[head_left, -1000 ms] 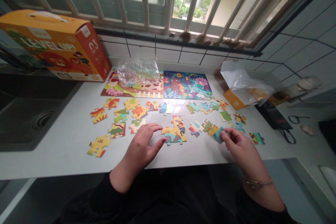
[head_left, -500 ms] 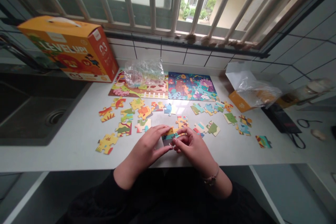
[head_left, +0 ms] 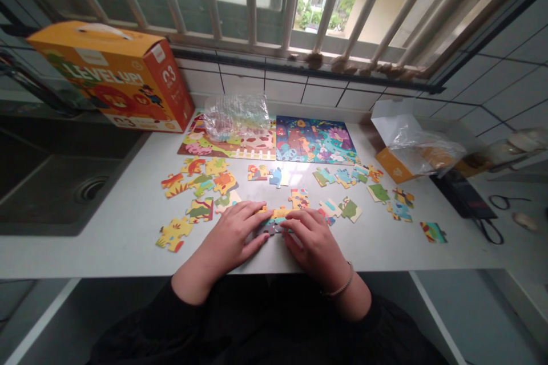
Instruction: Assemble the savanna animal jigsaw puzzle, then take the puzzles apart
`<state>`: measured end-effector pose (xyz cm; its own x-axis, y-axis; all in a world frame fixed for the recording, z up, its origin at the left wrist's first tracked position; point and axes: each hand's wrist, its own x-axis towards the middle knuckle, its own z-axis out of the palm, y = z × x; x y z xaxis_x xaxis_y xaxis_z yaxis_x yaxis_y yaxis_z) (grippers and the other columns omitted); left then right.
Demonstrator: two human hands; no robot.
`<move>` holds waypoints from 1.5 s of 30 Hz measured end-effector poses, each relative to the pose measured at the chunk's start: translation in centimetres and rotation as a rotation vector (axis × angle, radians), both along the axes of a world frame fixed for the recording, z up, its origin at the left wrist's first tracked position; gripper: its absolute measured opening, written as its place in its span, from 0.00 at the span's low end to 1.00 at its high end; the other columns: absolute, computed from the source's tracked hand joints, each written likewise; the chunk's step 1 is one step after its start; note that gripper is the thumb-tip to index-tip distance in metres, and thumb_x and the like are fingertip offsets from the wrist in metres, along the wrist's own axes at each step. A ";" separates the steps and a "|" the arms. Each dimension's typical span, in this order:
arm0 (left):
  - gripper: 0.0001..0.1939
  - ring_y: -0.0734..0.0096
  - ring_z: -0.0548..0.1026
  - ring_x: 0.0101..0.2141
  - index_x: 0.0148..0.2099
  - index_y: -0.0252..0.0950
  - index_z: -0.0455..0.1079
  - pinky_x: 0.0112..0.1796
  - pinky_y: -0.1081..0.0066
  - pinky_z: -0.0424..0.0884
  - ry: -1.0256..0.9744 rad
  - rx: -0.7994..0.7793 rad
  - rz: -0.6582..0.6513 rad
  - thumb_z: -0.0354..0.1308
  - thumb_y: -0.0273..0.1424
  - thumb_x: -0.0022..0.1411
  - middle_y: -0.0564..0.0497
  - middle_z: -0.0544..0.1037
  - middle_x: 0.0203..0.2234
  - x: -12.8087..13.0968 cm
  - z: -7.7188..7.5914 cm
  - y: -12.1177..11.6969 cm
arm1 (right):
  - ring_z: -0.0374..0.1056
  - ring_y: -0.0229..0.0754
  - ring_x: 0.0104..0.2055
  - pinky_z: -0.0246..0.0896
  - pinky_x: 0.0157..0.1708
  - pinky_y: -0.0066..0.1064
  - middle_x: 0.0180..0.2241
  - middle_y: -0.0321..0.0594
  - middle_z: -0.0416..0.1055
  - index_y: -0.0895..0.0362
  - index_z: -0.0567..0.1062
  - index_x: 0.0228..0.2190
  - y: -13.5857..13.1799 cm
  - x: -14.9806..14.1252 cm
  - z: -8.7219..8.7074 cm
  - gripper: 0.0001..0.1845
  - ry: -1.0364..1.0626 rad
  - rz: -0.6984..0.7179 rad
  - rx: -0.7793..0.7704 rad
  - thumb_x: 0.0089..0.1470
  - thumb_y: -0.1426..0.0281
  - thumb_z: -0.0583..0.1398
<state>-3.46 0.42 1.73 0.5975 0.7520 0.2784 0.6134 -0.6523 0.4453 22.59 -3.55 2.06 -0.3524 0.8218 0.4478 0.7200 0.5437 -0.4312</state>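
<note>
Joined puzzle pieces (head_left: 279, 214), yellow, teal and dark grey, lie flat near the counter's front edge, partly covered by my fingers. At their left end, my left hand (head_left: 233, 234) grips them between thumb and fingers. The curled fingers of my right hand (head_left: 312, 239) press on their right part, and its thumb is tucked low. Just behind them lies a yellow puzzle piece (head_left: 299, 198). Beside my left hand are a piece with a red-brown branch (head_left: 200, 210) and a pale one (head_left: 228, 201). A green piece (head_left: 350, 209) rests right of my right hand.
Two picture boards, a farm scene (head_left: 252, 151) and a night scene (head_left: 317, 140), lie at the back; crumpled plastic (head_left: 235, 117) covers part of the first. An orange box (head_left: 115, 80) stands by the sink (head_left: 47, 194). An open carton (head_left: 396, 164) and black pouch (head_left: 464, 199) are right.
My hands have lowered the pieces flat onto the counter. My right hand went from a pinch to pressing from above. Several loose pieces at left have shifted closer together.
</note>
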 end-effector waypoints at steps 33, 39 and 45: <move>0.15 0.47 0.79 0.58 0.62 0.47 0.81 0.57 0.49 0.74 0.059 0.147 -0.059 0.60 0.35 0.79 0.45 0.83 0.61 0.5 -0.2 0.0 | 0.74 0.57 0.61 0.71 0.61 0.52 0.59 0.47 0.80 0.51 0.79 0.60 -0.8 -0.5 -0.4 0.17 -0.238 -0.032 -0.034 0.73 0.71 0.62; 0.13 0.48 0.80 0.56 0.60 0.48 0.82 0.54 0.51 0.75 0.043 0.167 -0.031 0.60 0.33 0.79 0.45 0.84 0.59 0.9 -0.8 0.5 | 0.73 0.56 0.63 0.73 0.63 0.53 0.58 0.48 0.81 0.51 0.79 0.57 -2.3 0.9 -0.6 0.17 -0.178 -0.025 -0.014 0.71 0.73 0.62; 0.14 0.51 0.83 0.55 0.57 0.45 0.83 0.55 0.51 0.79 -0.193 0.038 -0.020 0.58 0.30 0.78 0.43 0.86 0.57 1.9 -0.1 -0.9 | 0.77 0.51 0.49 0.76 0.51 0.46 0.45 0.45 0.85 0.53 0.81 0.51 -4.0 0.5 1.5 0.12 -0.036 0.097 0.138 0.70 0.76 0.62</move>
